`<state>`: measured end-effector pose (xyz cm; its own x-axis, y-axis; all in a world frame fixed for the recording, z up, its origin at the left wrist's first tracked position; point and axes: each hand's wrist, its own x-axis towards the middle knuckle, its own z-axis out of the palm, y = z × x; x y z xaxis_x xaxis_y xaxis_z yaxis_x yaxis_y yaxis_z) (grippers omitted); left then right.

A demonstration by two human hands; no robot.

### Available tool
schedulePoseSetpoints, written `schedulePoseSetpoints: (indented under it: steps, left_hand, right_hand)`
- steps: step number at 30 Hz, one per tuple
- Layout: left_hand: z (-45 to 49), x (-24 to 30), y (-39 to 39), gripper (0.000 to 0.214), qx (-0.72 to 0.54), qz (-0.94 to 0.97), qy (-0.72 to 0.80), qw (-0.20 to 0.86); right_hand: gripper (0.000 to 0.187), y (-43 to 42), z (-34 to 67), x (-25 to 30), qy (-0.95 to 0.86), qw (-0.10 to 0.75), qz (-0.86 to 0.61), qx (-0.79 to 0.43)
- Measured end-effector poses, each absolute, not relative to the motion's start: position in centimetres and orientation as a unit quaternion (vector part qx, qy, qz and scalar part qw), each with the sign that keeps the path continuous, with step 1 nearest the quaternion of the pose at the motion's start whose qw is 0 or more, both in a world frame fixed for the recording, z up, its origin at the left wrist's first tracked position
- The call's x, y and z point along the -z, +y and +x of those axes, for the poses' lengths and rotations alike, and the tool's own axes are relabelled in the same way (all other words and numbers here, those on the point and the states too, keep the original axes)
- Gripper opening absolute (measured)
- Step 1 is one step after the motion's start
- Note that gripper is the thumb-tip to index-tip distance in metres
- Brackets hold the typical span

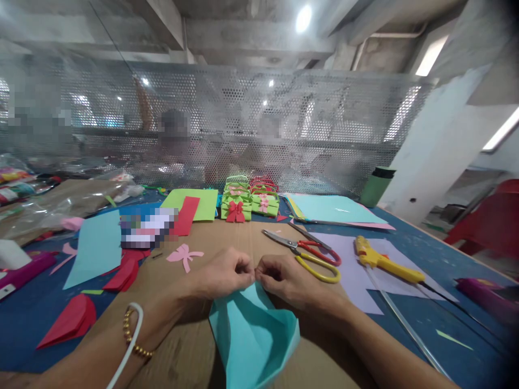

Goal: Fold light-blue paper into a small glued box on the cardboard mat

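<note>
A folded turquoise paper sheet (253, 335) lies on the brown cardboard (227, 237) in front of me. My left hand (225, 273) and my right hand (286, 278) meet at its far top edge, both with fingers closed in a pinch on the paper. A pink paper bow (184, 255) lies just left of my left hand. Scissors with red and yellow handles (310, 254) lie just right of my right hand.
Green paper bags with bows (248, 201) stand at the back centre. Also around: a yellow glue gun (385, 262) on lilac paper, stacked coloured sheets (332, 209), red paper pieces (73, 319), a light blue sheet (97, 246), a green cup (377, 186), a red chair (488, 221). A perforated metal screen (243, 119) backs the table.
</note>
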<state>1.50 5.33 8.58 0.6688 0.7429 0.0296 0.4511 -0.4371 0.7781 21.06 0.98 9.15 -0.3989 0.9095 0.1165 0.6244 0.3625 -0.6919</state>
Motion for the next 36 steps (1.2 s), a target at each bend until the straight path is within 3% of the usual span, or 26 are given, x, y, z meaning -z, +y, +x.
schedulePoseSetpoints:
  steps: [12,22,25,31,36]
  left_hand:
    - [1.3,-8.7,5.0,0.017,-0.187,0.798,0.384,0.426]
    - [1.6,-8.3,5.3,0.011,-0.201,0.829,0.355,0.383]
    - [1.5,-8.5,5.5,0.021,-0.231,0.802,0.342,0.432]
    - [0.7,-8.8,7.9,0.059,-0.470,0.570,0.361,0.569]
    - [1.3,-8.6,7.6,0.057,-0.473,0.474,0.371,0.644]
  right_hand:
    - [0.016,1.1,21.2,-9.2,-0.778,0.238,-0.500,-0.297]
    - [0.011,1.1,21.1,-9.1,-0.793,0.252,-0.481,-0.275]
    - [0.008,1.5,21.3,-8.8,-0.790,0.280,-0.471,-0.276]
    - [0.015,2.3,22.3,-9.5,-0.745,0.401,-0.456,-0.276]
    - [0.019,2.6,23.0,-10.2,-0.656,0.534,-0.493,-0.205]
